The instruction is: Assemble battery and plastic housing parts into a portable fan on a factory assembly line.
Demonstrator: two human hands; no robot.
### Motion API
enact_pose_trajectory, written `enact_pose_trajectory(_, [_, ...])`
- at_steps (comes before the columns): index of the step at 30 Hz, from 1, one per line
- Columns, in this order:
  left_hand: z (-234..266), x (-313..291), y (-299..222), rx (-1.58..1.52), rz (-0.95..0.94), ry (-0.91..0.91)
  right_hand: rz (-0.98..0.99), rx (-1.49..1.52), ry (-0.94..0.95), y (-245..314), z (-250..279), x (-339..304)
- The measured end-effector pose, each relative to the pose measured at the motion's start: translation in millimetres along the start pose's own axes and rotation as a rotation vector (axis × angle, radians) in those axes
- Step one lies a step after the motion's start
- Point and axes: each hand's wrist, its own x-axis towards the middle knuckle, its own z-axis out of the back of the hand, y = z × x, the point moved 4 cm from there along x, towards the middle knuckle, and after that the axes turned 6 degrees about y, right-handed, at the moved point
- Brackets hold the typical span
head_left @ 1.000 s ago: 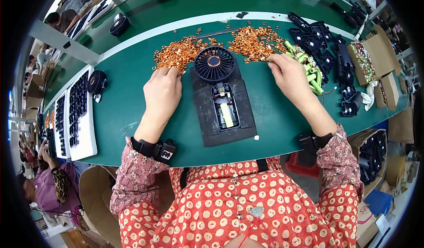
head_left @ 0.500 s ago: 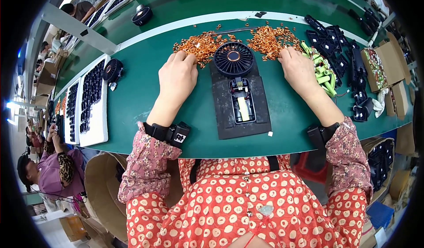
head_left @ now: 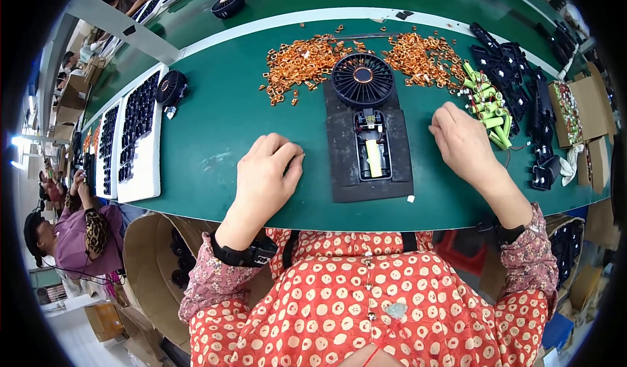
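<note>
A black hand-held fan (head_left: 362, 79) lies on a black foam mat (head_left: 339, 171), its handle open and a yellow cell (head_left: 373, 158) showing inside. My left hand (head_left: 264, 171) rests on the green table left of the mat, fingers curled, with a small copper part pinched at the fingertips. My right hand (head_left: 460, 138) rests knuckles-up just right of the mat, fingers bent down to the table; anything under them is hidden. Two heaps of small copper parts (head_left: 304, 60) (head_left: 424, 56) lie beyond the fan.
Green cells with wires (head_left: 486, 102) and black plastic shells (head_left: 516, 66) lie at the right, beside cardboard boxes (head_left: 588, 112). White trays of black parts (head_left: 137, 138) and a fan head (head_left: 171, 86) sit at the left. Another person (head_left: 78, 230) sits lower left.
Both hands have drawn back from the copper heaps toward the near table edge, and now rest on either side of the mat.
</note>
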Motion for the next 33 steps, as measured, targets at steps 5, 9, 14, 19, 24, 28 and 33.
enact_pose_trajectory(5, [-0.3, 6.7, -9.0, 0.136, -0.095, 0.096, -0.147, 0.414, 0.114, -5.8, -1.0, -1.1])
enact_pose_trajectory(9, [-2.5, 10.0, -12.2, 0.23, -0.155, 0.191, -0.192, 0.494, 0.137, -6.4, -1.1, -1.4])
enact_pose_trajectory(14, [-3.7, 9.0, -12.0, 0.197, -0.123, 0.164, -0.202, 0.463, 0.134, -6.7, -3.7, -10.3])
enact_pose_trajectory(19, [5.6, 26.2, -29.6, 0.026, -0.173, 0.057, -0.169, 0.439, 0.099, -1.4, -6.0, -11.9])
enact_pose_trajectory(24, [-6.0, 42.9, -65.1, 0.019, -0.444, -0.161, -0.218, 0.491, 0.061, -0.2, -4.8, -16.2])
enact_pose_trajectory(28, [-15.9, 45.0, -64.6, 0.111, -0.483, -0.154, -0.16, 0.492, 0.036, 0.5, -3.6, -20.7])
enact_pose_trajectory(33, [-19.8, 44.9, -70.0, 0.196, -0.504, -0.165, -0.116, 0.476, 0.047, 0.6, 2.2, -20.4])
